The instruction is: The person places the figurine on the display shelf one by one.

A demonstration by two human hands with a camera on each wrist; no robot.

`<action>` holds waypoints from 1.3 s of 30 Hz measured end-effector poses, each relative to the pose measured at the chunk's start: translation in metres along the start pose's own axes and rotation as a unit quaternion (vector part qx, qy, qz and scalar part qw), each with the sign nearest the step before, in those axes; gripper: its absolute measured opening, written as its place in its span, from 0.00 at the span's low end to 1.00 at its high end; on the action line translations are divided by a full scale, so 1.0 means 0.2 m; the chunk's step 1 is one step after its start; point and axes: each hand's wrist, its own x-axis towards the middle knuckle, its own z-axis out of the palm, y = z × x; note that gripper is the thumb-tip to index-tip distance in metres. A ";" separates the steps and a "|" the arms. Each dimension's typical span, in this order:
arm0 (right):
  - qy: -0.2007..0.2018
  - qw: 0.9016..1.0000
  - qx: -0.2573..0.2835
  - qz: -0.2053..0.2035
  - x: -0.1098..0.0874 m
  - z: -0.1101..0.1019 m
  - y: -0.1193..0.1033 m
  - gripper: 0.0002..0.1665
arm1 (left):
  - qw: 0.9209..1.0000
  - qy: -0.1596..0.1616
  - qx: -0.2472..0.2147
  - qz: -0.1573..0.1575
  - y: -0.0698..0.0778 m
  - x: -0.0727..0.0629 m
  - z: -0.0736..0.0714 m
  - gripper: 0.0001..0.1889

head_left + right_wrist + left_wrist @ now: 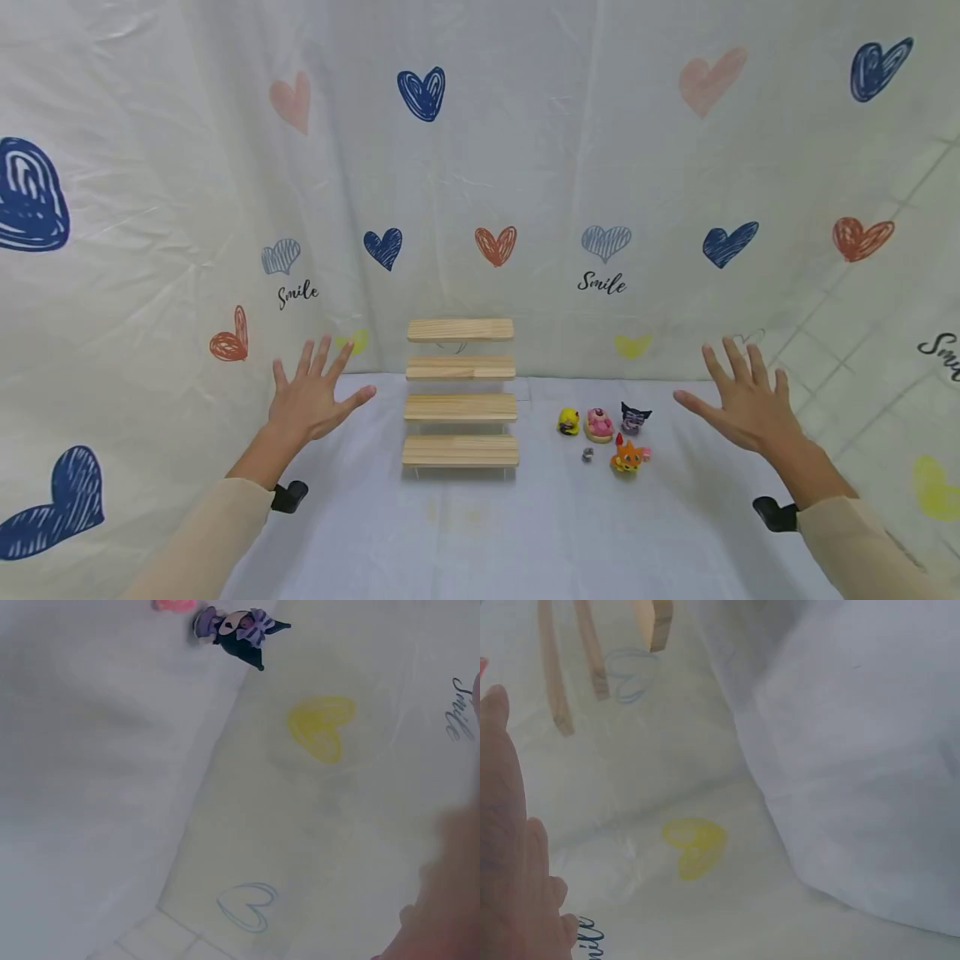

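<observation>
- One figure at a time would likely suit best: the yellow figure (pixel 568 422), pink figure (pixel 599 425), dark-purple figure (pixel 633 419) and orange figure (pixel 627 457) stand close together, so a careless sweep could topple a neighbour.
- Pinching each gently round its body with thumb and fingertips should keep it upright; the tiny grey piece (pixel 587 455) probably calls for a finer pinch.
- The left hand (pixel 309 404) and right hand (pixel 753 412) are raised, fingers spread and relaxed, grasping nothing.
- All these small things rest on the white table cover (pixel 360 533), between the hands, to the left of the right hand's fingers and apart from them; in the head view the dark-purple figure is nearest.
- A wooden four-tier rack (pixel 461 407) stands between them and the left hand, untouched.
</observation>
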 end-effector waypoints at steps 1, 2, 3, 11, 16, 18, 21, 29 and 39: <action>0.000 1.000 0.001 -0.001 -0.01 0.00 0.00 0.63 | 1.000 -0.002 0.000 0.000 0.00 -0.01 0.00 0.54; 0.000 1.000 0.001 -0.001 -0.01 0.01 0.00 0.63 | 1.000 -0.002 -0.001 0.001 0.00 -0.02 0.01 0.54; -0.001 1.000 0.003 -0.002 -0.02 0.01 0.00 0.62 | 1.000 -0.001 -0.001 0.002 0.01 -0.03 0.01 0.54; 0.004 1.000 -0.005 -0.005 -0.09 0.08 -0.02 0.62 | 1.000 0.002 0.000 0.010 0.03 -0.11 0.07 0.53; 0.006 1.000 -0.006 -0.011 -0.14 0.15 -0.03 0.62 | 1.000 0.006 -0.002 0.011 0.03 -0.17 0.14 0.52; 0.005 1.000 -0.005 -0.012 -0.15 0.17 -0.04 0.61 | 1.000 0.006 -0.002 0.011 0.03 -0.19 0.18 0.52; -0.003 1.000 -0.001 -0.010 -0.18 0.19 -0.05 0.61 | 1.000 0.008 -0.014 0.011 0.03 -0.22 0.23 0.51; -0.026 0.999 0.022 0.003 -0.24 0.29 -0.06 0.59 | 0.999 -0.001 -0.053 0.012 0.08 -0.28 0.39 0.50; -0.087 0.990 0.103 0.045 -0.25 0.40 -0.09 0.57 | 0.983 -0.020 -0.182 -0.020 0.19 -0.29 0.51 0.44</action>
